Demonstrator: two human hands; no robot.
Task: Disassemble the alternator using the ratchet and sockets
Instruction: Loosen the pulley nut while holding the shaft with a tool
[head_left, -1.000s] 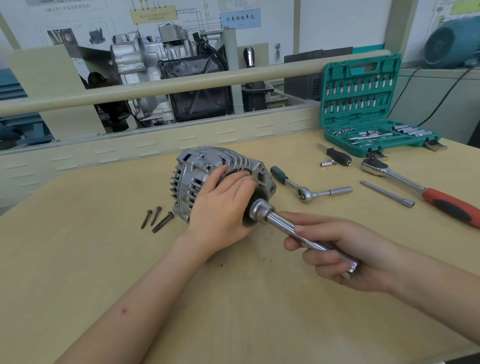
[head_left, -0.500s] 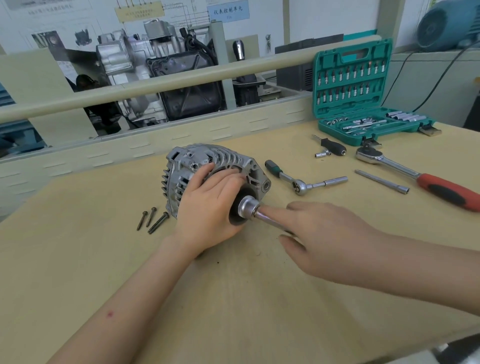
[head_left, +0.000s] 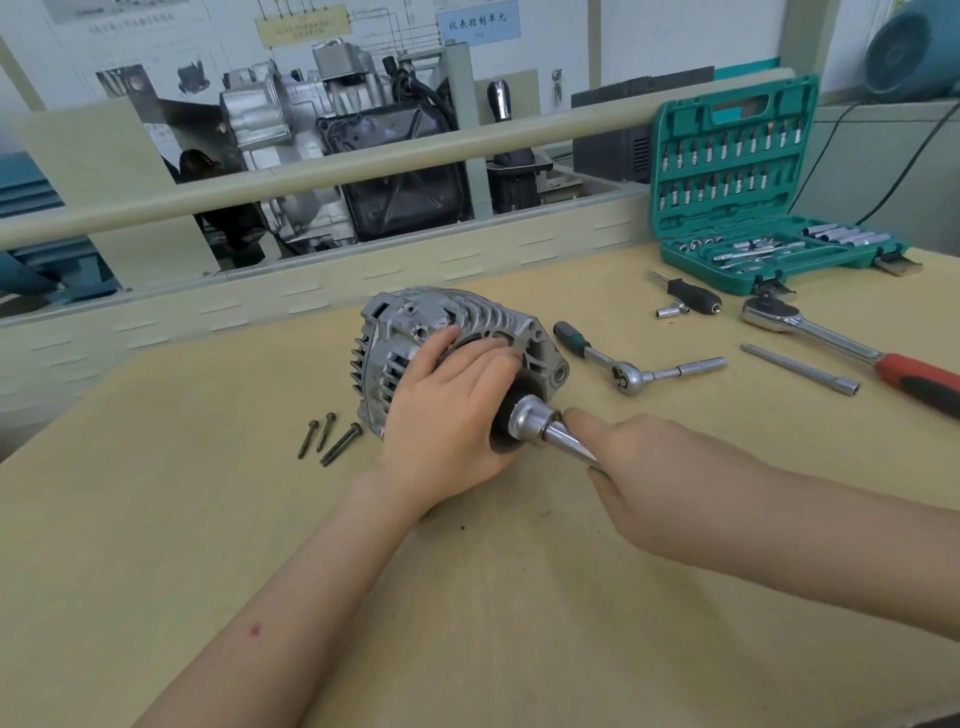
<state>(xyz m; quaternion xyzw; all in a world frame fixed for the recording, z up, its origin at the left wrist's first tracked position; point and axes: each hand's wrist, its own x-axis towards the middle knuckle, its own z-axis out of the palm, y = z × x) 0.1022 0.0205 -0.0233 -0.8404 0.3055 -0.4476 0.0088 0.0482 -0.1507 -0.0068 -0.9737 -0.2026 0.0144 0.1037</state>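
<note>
Loosening the pulley-end fastener on the alternator (head_left: 415, 338), by the look of it.

The right hand (head_left: 670, 483) wraps the ratchet (head_left: 540, 428) handle, forefinger along it; the left hand (head_left: 452, 410) lies spread over the housing at mid-table (head_left: 156, 519). Next likely needs a firm swing against that brace. Three bolts (head_left: 327, 439) lie beside.

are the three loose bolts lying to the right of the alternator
No, the three bolts lie on the table left of the alternator, on the far side from the ratchet.
</note>
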